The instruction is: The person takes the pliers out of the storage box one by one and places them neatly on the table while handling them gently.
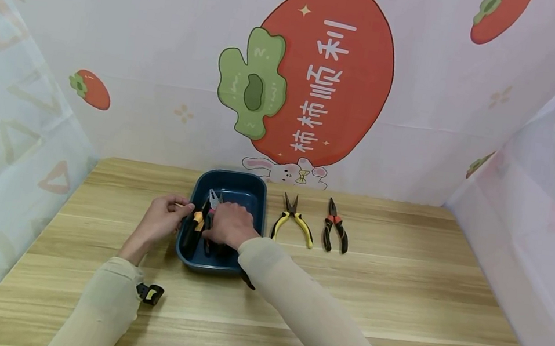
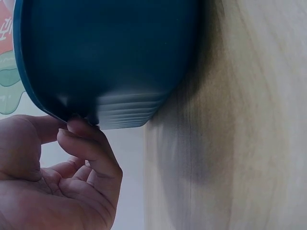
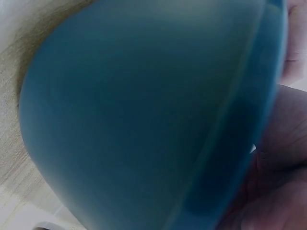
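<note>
At the left rim of a dark blue plastic bin (image 1: 216,268), my left hand (image 1: 162,217) pinches the edge between thumb and fingers. The left wrist view shows those fingers (image 2: 91,148) up close, against the bin's wall (image 2: 110,52). My right hand (image 1: 232,225) reaches down inside the bin, over a pair of pliers (image 1: 213,199) with bare metal jaws. Its fingertips are hidden, so I cannot tell whether they grip a tool. Left of it in the bin lies a black and orange tool (image 1: 192,232). The bin's outer wall (image 3: 129,110) fills most of the right wrist view.
Right of the bin, yellow-handled long-nose pliers (image 1: 294,219) lie with handles spread. Beside them are long-nose pliers with black and red handles (image 1: 336,227). The wooden table (image 1: 344,304) ends at a printed backdrop (image 1: 406,155), with hanging sheets at both sides.
</note>
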A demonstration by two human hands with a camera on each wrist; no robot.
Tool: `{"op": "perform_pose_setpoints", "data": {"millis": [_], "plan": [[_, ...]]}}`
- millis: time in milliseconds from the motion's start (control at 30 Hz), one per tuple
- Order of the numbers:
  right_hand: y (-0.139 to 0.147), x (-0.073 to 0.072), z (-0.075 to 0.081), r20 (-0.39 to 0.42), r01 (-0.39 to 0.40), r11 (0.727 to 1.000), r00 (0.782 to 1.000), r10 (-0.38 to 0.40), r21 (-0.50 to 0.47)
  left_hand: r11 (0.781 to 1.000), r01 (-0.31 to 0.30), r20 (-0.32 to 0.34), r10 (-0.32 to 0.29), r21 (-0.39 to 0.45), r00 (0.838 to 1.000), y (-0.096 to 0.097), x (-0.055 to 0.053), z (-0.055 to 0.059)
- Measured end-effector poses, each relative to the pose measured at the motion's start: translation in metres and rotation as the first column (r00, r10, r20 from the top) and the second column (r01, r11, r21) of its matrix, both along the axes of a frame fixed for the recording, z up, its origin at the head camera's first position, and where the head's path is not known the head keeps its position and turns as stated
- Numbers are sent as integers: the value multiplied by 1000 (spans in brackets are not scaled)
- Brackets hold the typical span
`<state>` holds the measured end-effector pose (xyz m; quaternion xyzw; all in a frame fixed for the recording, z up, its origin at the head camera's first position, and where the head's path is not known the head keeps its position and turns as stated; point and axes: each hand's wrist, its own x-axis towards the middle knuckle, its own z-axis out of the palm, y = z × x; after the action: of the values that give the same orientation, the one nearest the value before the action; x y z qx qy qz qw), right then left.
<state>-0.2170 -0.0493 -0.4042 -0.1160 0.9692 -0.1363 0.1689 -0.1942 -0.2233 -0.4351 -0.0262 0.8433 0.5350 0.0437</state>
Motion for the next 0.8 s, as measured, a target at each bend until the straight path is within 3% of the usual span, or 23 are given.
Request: {"op": "perform_pose_setpoints", "data": {"millis": [800], "plan": [[7,-2,2,1,-5,1000,1000,5,-24,1000,1,-9,0,26,1000,0,0,-1]]}}
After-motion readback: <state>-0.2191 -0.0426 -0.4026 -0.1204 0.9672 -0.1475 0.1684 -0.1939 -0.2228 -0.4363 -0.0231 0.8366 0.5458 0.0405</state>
